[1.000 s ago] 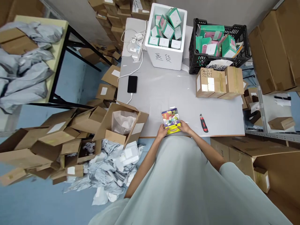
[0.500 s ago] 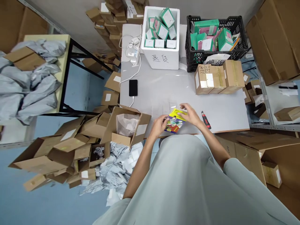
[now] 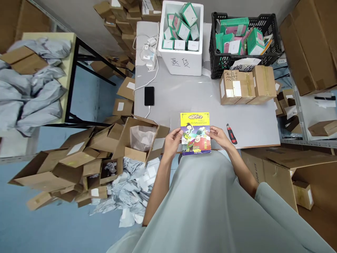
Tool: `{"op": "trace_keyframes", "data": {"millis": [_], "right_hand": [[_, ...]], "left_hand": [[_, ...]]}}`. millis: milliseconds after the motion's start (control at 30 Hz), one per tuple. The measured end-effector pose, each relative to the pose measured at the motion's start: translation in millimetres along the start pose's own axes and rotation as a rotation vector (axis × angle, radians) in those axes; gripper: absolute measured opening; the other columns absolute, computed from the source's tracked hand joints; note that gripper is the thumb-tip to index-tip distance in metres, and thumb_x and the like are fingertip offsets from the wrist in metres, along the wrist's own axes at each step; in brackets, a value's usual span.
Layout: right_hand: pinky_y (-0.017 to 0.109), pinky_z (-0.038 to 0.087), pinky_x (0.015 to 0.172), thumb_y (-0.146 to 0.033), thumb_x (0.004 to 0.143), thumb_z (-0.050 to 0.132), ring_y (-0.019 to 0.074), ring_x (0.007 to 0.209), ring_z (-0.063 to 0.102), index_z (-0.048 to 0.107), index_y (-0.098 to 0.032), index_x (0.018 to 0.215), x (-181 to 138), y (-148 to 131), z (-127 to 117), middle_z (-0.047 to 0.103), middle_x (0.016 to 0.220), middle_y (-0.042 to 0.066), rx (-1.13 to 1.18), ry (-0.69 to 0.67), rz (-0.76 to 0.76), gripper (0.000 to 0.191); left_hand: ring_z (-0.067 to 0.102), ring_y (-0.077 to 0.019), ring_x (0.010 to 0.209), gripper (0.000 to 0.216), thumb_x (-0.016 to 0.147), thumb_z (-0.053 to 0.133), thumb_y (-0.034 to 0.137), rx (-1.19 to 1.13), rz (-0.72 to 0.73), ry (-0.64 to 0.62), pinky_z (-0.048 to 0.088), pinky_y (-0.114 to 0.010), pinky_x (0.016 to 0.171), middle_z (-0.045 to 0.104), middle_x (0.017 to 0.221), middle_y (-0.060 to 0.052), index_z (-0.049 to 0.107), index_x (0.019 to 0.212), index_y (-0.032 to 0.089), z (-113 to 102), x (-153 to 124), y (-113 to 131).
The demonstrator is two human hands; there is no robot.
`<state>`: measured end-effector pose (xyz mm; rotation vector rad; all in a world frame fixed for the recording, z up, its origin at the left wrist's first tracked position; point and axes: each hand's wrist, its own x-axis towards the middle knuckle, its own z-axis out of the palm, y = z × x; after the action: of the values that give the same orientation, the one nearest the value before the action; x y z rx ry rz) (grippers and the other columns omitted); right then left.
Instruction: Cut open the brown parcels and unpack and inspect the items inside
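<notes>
A thin yellow and purple book [image 3: 195,135] with cartoon figures on its cover is held up flat above the table's near edge, its cover facing me. My left hand [image 3: 172,141] pinches its left edge, thumb on the cover. Along the right edge, my right hand [image 3: 219,136] grips it the same way. Right of that hand lies a red and black utility knife [image 3: 231,134] on the grey table [image 3: 181,95]. Left of my left hand stands an open cardboard box [image 3: 125,138] with a translucent plastic bag [image 3: 143,137] inside.
A white foam box [image 3: 181,63] and a black crate [image 3: 217,68], both with green boxes, stand at the back. Sealed cartons [image 3: 246,88] sit at the right, a phone [image 3: 149,96] with its cable at the left. Empty cartons [image 3: 47,175] and grey plastic bags [image 3: 129,186] heap up on the floor.
The book was tilted and partly covered by my right hand; now it is straight with its cover in full view. My right hand has moved down to its right edge.
</notes>
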<state>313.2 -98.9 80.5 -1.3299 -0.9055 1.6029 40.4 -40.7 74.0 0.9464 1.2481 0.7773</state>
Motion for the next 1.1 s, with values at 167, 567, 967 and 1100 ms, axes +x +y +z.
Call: {"op": "trace_keyframes", "data": {"millis": [167,567,967,1100], "right_hand": [[0.031,0.061,0.075,-0.069,0.088,0.088,0.0234,0.096,0.078,0.079,-0.023,0.124,-9.4,-18.1,-1.2,0.084,0.118,0.009,0.028,0.029,-0.025,0.059],[0.029,0.06,0.07,-0.067,0.088,0.089,0.0229,0.095,0.077,0.079,-0.024,0.12,-20.8,-27.9,-2.6,0.083,0.114,0.007,0.035,0.08,-0.047,0.054],[0.029,0.06,0.07,-0.069,0.088,0.088,0.0222,0.093,0.076,0.079,-0.024,0.122,-28.4,-21.1,-3.4,0.082,0.113,0.007,0.029,0.097,-0.033,0.057],[0.032,0.061,0.074,-0.071,0.089,0.086,0.0257,0.1,0.077,0.079,-0.024,0.125,-30.7,-23.5,-4.9,0.083,0.117,0.008,0.021,0.107,-0.05,0.059]], "left_hand": [[0.077,-0.0282,0.111,0.078,0.086,0.087,0.071,0.018,0.009,-0.06,0.068,-0.034,0.081,0.079,0.126,-0.013,0.075,0.143,0.02,4.5,-9.2,9.2],[0.073,-0.0221,0.104,0.079,0.093,0.084,0.063,0.075,0.074,-0.116,0.063,-0.031,0.087,0.076,0.112,-0.008,0.067,0.158,0.022,8.1,-8.5,3.6],[0.078,-0.0302,0.123,0.092,0.092,0.084,0.068,0.032,0.049,-0.205,0.066,-0.046,0.107,0.08,0.135,-0.015,0.055,0.167,0.022,17.1,-22.2,6.6],[0.08,-0.0313,0.121,0.091,0.092,0.085,0.066,-0.002,0.071,-0.221,0.068,-0.048,0.104,0.08,0.136,-0.016,0.057,0.166,0.023,17.7,-26.6,10.7]]}}
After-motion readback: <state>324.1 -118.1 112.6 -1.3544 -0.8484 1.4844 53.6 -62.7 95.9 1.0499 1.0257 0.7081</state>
